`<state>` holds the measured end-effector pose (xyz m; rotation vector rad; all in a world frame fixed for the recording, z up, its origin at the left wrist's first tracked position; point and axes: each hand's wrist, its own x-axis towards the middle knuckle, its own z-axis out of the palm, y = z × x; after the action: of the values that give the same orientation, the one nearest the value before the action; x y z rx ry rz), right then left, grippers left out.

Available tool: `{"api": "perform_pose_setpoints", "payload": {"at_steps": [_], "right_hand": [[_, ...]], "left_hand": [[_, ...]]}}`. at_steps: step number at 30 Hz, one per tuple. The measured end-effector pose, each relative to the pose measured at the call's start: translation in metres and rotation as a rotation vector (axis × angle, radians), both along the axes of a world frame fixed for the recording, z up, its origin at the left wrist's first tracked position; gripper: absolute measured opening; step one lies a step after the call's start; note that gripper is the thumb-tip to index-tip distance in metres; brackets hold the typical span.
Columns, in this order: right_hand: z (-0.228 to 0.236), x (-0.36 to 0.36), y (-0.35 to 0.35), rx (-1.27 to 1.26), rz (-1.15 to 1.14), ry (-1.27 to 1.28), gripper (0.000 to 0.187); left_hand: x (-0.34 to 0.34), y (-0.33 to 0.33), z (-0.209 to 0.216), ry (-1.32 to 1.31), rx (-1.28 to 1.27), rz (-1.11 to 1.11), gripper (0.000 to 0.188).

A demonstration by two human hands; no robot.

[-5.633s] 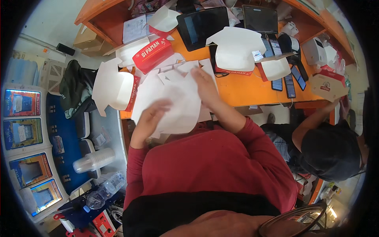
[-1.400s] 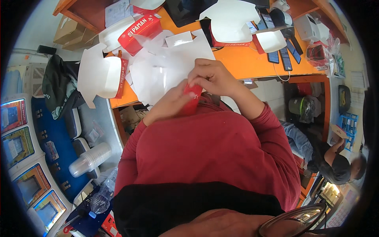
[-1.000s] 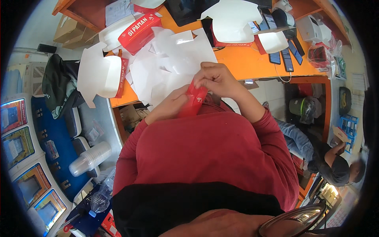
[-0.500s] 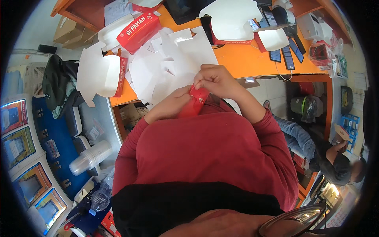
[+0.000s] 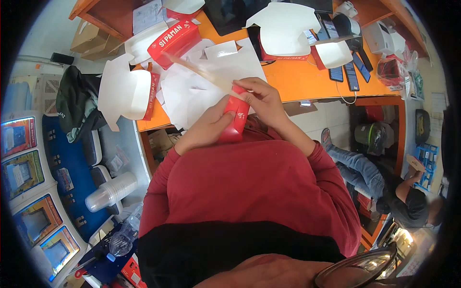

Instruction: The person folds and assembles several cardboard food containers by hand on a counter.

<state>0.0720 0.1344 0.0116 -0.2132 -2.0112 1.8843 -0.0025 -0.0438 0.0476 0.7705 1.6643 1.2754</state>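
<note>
In front of my chest I hold a red cardboard food box (image 5: 235, 126), partly folded. My left hand (image 5: 207, 124) grips its left side, with the thumb lying across the red face. At the upper right edge my right hand (image 5: 265, 102) pinches a red flap, its fingers bent. A pale panel, smeared by motion, reaches from the box up over the stack of flat white card blanks (image 5: 185, 101) on the orange table (image 5: 288, 79). My fingers hide part of the box's far end.
Folded red-and-white boxes stand at the left (image 5: 128, 93), back left (image 5: 175, 41) and back right (image 5: 283, 36). Several phones (image 5: 351, 74) lie at the right. Nested clear plastic cups (image 5: 113, 192) rest at lower left. Another person (image 5: 408, 201) sits at far right.
The box has turned so more of its red face shows, and a pale panel now swings out beyond it. My left thumb has moved onto the red face; my right hand has shifted slightly.
</note>
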Motion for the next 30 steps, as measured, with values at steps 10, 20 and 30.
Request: {"api": "perform_pose_setpoints", "payload": {"at_steps": [10,20,30], "right_hand": [[-0.002,0.008,0.01,-0.208,0.129,-0.206,0.014],[-0.007,-0.004,-0.013,-0.223,0.123,-0.266,0.075],[0.02,0.01,0.036,-0.06,0.22,-0.205,0.056]], "left_hand": [[0.005,0.0,-0.008,0.149,-0.014,-0.051,0.055],[0.003,0.017,-0.016,0.511,-0.056,0.042,0.04],[-0.061,-0.062,-0.012,1.326,-0.217,0.68,0.017]]}}
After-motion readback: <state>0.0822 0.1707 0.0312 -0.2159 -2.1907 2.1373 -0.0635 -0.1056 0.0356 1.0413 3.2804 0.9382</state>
